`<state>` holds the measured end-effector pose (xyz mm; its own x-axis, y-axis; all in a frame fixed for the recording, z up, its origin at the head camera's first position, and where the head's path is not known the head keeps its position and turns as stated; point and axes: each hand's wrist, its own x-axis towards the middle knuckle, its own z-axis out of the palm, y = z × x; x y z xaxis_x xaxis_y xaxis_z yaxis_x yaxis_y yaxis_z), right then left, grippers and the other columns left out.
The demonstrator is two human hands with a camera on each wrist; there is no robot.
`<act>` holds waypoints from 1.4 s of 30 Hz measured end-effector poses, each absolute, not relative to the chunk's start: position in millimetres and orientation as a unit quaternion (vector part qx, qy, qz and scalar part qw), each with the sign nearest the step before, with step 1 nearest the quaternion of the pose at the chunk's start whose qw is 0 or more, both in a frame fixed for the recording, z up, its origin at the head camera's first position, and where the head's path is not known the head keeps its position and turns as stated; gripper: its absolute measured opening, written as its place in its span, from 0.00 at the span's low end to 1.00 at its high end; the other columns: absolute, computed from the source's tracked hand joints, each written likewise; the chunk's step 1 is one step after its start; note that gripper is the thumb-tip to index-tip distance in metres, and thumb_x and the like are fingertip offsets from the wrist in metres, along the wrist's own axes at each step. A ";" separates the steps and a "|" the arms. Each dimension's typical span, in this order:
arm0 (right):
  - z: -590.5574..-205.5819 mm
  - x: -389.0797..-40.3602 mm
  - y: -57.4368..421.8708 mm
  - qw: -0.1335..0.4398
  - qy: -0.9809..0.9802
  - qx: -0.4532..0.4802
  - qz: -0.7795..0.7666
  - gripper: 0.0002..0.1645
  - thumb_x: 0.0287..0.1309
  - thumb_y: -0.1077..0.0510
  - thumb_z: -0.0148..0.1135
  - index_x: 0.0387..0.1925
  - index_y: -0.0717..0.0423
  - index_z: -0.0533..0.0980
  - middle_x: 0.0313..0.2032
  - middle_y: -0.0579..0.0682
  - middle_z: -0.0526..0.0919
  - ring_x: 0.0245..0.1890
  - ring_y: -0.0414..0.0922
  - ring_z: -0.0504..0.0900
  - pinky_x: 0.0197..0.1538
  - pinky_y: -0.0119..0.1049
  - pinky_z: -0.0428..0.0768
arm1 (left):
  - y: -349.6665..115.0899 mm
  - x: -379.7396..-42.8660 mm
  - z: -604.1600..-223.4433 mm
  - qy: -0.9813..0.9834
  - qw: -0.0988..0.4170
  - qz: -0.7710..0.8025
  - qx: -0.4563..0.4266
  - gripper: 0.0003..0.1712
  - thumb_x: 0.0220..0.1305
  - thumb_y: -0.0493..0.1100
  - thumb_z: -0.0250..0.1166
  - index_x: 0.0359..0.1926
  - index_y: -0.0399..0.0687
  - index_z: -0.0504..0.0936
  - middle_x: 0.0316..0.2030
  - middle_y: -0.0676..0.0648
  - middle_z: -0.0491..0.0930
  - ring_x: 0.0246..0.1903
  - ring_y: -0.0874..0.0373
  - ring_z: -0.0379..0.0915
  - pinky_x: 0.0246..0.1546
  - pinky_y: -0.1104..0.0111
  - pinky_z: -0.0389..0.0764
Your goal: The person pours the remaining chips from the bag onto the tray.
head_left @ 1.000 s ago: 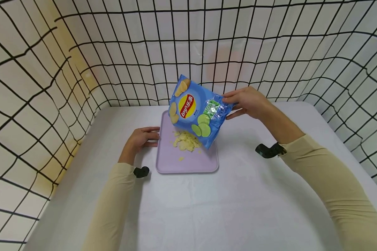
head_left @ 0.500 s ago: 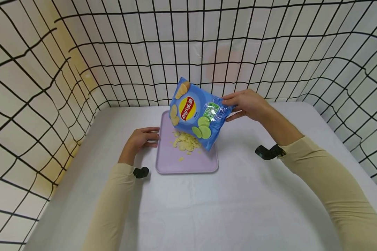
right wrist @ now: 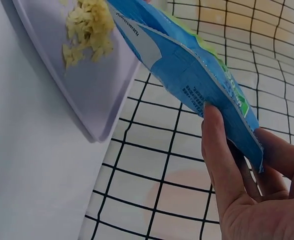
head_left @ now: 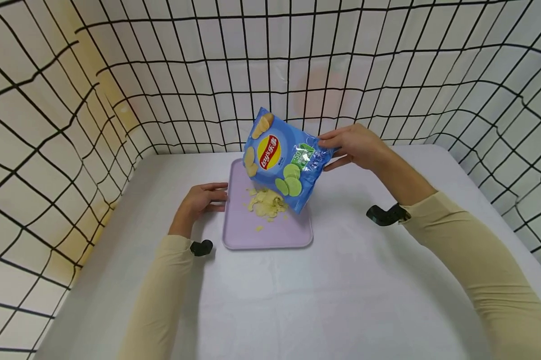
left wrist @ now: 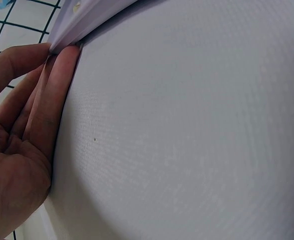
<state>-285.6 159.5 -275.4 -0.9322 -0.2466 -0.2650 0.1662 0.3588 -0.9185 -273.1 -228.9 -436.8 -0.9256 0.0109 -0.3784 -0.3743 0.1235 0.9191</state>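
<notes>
My right hand (head_left: 353,146) pinches a blue Lay's potato chip bag (head_left: 281,152) by its right end, thumb on one face and fingers on the other. The bag hangs tilted over a light purple tray (head_left: 270,239), its lower corner overlapping the tray in the head view. A heap of broken potato chips (head_left: 266,203) lies mid-tray, partly hidden under the bag. At the tray's left edge, my left hand (head_left: 202,198) holds the rim with its fingertips. In the left wrist view, the left hand's fingers (left wrist: 61,80) rest low along the table, tips right at the rim.
The white table (head_left: 275,295) carries the tray near its back. Black wire grid (head_left: 293,95) stands behind and at both sides of the table. A small chip crumb (head_left: 259,228) lies on the tray in front of the heap.
The chip bag and my right hand dipped slightly, then rose back to about their earlier height. My left hand and the tray stay nearly in place.
</notes>
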 end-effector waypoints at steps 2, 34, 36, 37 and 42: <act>-276.6 -285.5 159.0 0.184 0.803 -0.024 -0.566 0.28 0.69 0.55 0.64 0.66 0.62 0.75 0.44 0.52 0.86 0.39 0.47 0.89 0.47 0.48 0.90 | -229.2 -273.1 -436.5 0.735 0.147 0.650 -0.126 0.27 0.65 0.35 0.68 0.66 0.44 0.78 0.61 0.38 0.79 0.38 0.61 0.86 0.42 0.65 0.90; -261.3 -283.5 163.1 0.172 0.814 -0.027 -0.555 0.31 0.67 0.51 0.66 0.66 0.61 0.74 0.44 0.49 0.86 0.41 0.48 0.89 0.49 0.50 0.88 | -227.5 -269.3 -433.8 0.733 0.144 0.653 -0.124 0.28 0.65 0.34 0.68 0.66 0.43 0.78 0.62 0.37 0.78 0.37 0.62 0.85 0.41 0.66 0.90; -260.3 -284.2 163.5 0.174 0.812 -0.028 -0.556 0.31 0.67 0.52 0.66 0.66 0.61 0.74 0.42 0.48 0.87 0.40 0.47 0.89 0.48 0.49 0.89 | -227.6 -269.4 -434.3 0.733 0.144 0.652 -0.127 0.28 0.65 0.35 0.69 0.66 0.44 0.78 0.62 0.37 0.78 0.37 0.61 0.85 0.41 0.66 0.90; -259.9 -284.5 163.6 0.175 0.811 -0.029 -0.557 0.31 0.67 0.52 0.66 0.66 0.61 0.74 0.42 0.48 0.87 0.40 0.47 0.89 0.48 0.49 0.89 | -227.8 -269.6 -434.6 0.734 0.145 0.651 -0.127 0.28 0.65 0.35 0.69 0.66 0.44 0.78 0.62 0.37 0.78 0.37 0.61 0.85 0.42 0.66 0.90; -258.8 -286.8 163.7 0.178 0.808 -0.029 -0.561 0.30 0.68 0.53 0.65 0.66 0.62 0.74 0.40 0.46 0.87 0.39 0.47 0.89 0.46 0.48 0.90 | -229.2 -270.0 -435.1 0.732 0.148 0.653 -0.129 0.28 0.65 0.36 0.69 0.66 0.45 0.78 0.62 0.37 0.78 0.38 0.61 0.85 0.43 0.65 0.90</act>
